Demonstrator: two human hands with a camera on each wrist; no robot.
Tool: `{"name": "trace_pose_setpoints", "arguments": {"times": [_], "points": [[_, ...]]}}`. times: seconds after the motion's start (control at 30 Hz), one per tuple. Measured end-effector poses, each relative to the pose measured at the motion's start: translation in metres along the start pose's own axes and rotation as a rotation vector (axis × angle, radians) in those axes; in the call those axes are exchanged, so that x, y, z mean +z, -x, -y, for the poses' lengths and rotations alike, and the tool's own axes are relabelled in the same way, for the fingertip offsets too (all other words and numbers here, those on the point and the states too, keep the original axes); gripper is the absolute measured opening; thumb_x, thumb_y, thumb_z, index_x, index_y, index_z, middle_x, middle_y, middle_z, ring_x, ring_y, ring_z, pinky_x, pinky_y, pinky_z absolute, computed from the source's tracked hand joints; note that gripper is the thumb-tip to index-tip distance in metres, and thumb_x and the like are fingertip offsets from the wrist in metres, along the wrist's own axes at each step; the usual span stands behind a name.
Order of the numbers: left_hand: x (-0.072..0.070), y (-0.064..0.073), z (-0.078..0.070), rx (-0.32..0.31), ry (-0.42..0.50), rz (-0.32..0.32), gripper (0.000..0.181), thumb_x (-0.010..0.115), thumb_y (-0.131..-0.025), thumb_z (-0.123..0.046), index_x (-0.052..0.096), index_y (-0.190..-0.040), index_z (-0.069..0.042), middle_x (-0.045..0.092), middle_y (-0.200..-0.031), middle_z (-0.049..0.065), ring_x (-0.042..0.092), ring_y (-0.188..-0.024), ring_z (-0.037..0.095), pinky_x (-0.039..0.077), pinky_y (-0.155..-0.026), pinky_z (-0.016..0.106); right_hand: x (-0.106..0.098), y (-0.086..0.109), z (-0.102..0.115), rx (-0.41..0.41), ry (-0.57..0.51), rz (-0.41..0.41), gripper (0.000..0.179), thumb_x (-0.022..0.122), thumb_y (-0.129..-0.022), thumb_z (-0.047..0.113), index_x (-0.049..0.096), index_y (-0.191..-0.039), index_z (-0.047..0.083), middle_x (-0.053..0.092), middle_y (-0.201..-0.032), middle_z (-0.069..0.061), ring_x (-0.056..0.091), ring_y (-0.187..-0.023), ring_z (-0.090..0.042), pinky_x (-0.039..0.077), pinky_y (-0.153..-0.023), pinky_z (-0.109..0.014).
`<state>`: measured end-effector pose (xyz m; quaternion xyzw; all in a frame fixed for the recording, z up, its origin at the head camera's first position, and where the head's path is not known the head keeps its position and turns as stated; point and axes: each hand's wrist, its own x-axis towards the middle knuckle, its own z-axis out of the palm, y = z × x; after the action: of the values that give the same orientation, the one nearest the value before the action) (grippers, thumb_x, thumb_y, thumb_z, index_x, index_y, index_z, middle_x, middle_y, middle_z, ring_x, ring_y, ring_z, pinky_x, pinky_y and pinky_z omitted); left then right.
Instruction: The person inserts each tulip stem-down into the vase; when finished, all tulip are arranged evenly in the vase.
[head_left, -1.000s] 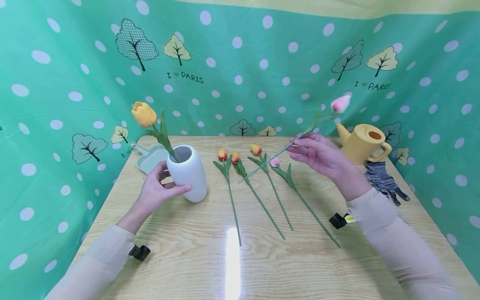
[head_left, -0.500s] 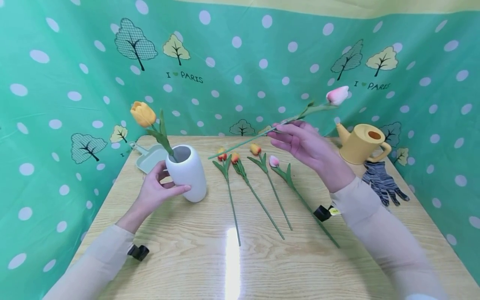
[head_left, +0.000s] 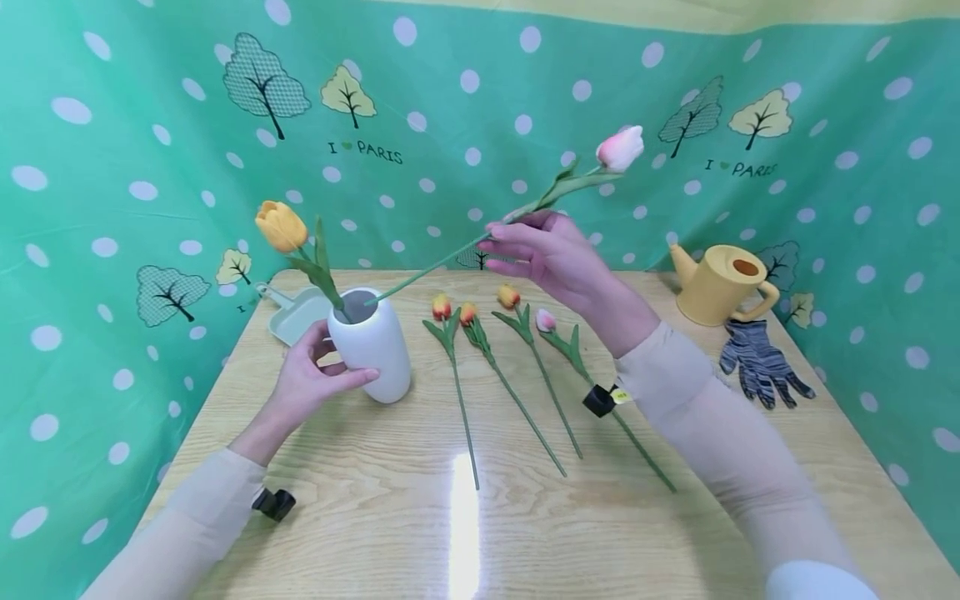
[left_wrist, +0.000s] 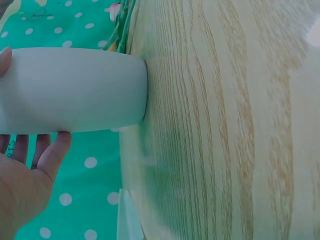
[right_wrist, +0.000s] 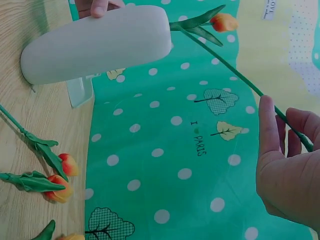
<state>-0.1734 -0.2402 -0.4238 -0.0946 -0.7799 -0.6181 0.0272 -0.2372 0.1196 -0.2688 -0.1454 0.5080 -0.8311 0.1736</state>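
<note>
On the left of the table stands a white vase [head_left: 372,354], its mouth tipped slightly to the left in the head view. My left hand [head_left: 309,377] grips it from the left side, thumb across the front. An artificial yellow tulip [head_left: 281,227] leans out of its mouth. Between thumb and fingers, my right hand [head_left: 555,254] pinches the stem of a pink tulip [head_left: 620,149], whose blossom points up to the right. The lower end of that stem reaches the vase's mouth, as the right wrist view shows too, where the vase [right_wrist: 100,45] appears sideways.
Several tulips lie on the wooden table [head_left: 360,517]: orange-red ones [head_left: 468,314] in the middle and a pink-headed one [head_left: 546,321] beside them. A pale dustpan [head_left: 295,317] sits behind the vase. A yellow watering can [head_left: 722,287] and a striped glove [head_left: 761,362] are at the right.
My right hand has carried the pink tulip left and upward, bringing its stem end from over the lying tulips to the vase's mouth. The left hand keeps its grip on the vase.
</note>
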Motion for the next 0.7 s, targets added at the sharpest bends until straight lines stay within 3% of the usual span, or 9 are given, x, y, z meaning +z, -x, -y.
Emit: {"name": "trace_pose_setpoints", "arguments": {"times": [0.27,0.43,0.7], "points": [[-0.005,0.002,-0.001,-0.009,-0.024,-0.012,0.079,0.091,-0.076,-0.011,0.048,-0.142,-0.015,0.052,-0.133,0.008,0.054,-0.117,0.026,0.058,-0.089,0.026,0.017,-0.012,-0.010,-0.012,0.136,0.012,0.007,0.069,-0.095,0.002,0.069,-0.099,-0.004,0.068,-0.102,-0.016,0.070,-0.103,-0.033,0.057,-0.093,-0.049],[-0.008,0.003,-0.002,-0.008,-0.024,-0.025,0.079,0.091,-0.076,-0.009,0.048,-0.141,-0.014,0.052,-0.131,0.008,0.055,-0.116,0.026,0.058,-0.088,0.026,0.027,-0.019,-0.013,-0.016,0.225,0.070,0.013,0.071,-0.095,0.005,0.066,-0.103,-0.003,0.068,-0.105,-0.018,0.069,-0.103,-0.033,0.058,-0.093,-0.049],[0.001,-0.003,0.001,0.007,-0.018,-0.011,0.078,0.090,-0.078,-0.009,0.048,-0.144,-0.014,0.052,-0.132,0.010,0.055,-0.117,0.024,0.059,-0.088,0.026,0.033,-0.027,-0.011,0.000,0.337,0.137,0.027,0.074,-0.093,0.009,0.061,-0.111,-0.006,0.064,-0.117,-0.026,0.068,-0.108,-0.037,0.059,-0.091,-0.050]]}}
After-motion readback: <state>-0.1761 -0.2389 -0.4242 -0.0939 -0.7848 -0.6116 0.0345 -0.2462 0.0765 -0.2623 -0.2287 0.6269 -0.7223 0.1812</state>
